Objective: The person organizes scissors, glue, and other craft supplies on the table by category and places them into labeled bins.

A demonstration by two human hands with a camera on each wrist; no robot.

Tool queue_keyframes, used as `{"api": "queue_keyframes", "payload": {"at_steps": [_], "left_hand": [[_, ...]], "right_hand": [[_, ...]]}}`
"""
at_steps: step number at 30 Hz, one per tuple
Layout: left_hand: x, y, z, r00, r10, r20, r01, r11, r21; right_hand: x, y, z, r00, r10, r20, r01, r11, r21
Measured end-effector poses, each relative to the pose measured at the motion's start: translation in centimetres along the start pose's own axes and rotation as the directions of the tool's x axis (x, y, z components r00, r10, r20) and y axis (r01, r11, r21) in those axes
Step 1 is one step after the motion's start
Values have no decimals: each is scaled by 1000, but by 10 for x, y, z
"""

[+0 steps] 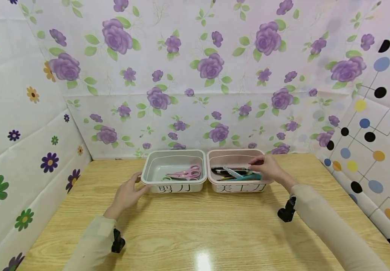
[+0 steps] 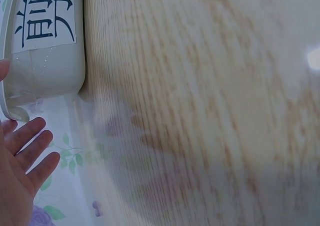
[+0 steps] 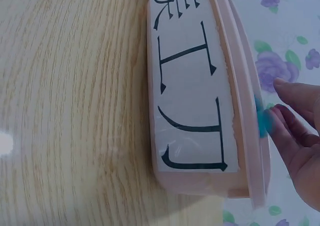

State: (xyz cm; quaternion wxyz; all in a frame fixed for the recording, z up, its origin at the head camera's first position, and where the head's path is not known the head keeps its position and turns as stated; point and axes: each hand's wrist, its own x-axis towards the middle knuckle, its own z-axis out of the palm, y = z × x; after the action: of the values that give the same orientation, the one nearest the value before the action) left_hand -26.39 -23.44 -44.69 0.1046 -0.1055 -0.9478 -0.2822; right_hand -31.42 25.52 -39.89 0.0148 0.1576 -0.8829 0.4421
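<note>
My left hand (image 1: 127, 194) is at the left end of a pale bin (image 1: 172, 184), thumb by its front corner. In the left wrist view the fingers (image 2: 31, 133) are spread and fairly straight beside the rim. Pink-handled scissors (image 1: 195, 172) and a green handle loop (image 1: 166, 178) lie in this bin. My right hand (image 1: 272, 168) reaches over the right end of a pink bin (image 1: 211, 177) containing several utility knives (image 1: 237, 172). Its fingers are extended near a teal knife (image 1: 249, 177); in the right wrist view they appear apart, and contact is unclear.
Both bins stand side by side on a wood-grain table (image 1: 195, 226), each with a label in Chinese characters on its front. A flowered cloth (image 1: 188, 75) hangs behind the table; patterned cloths flank it on both sides.
</note>
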Motion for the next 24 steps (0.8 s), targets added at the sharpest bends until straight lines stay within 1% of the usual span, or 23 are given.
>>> {"api": "queue_keyframes", "payload": {"at_steps": [5, 10, 17, 24], "left_hand": [[0, 2, -1, 1000, 3, 0, -3, 1000, -1], [0, 3, -3, 1000, 4, 2, -4, 1000, 1], [1, 3, -4, 1000, 6, 6, -6, 1000, 2], [0, 3, -6, 1000, 6, 12, -6, 1000, 21]], "right_hand": [[-1, -2, -7, 1000, 11, -10, -11, 1000, -4], [-3, -5, -14, 1000, 4, 9, -4, 1000, -2], [-9, -6, -23, 999, 21, 26, -21, 1000, 4], [-16, -7, -31, 999, 0, 43, 1, 1000, -26]]}}
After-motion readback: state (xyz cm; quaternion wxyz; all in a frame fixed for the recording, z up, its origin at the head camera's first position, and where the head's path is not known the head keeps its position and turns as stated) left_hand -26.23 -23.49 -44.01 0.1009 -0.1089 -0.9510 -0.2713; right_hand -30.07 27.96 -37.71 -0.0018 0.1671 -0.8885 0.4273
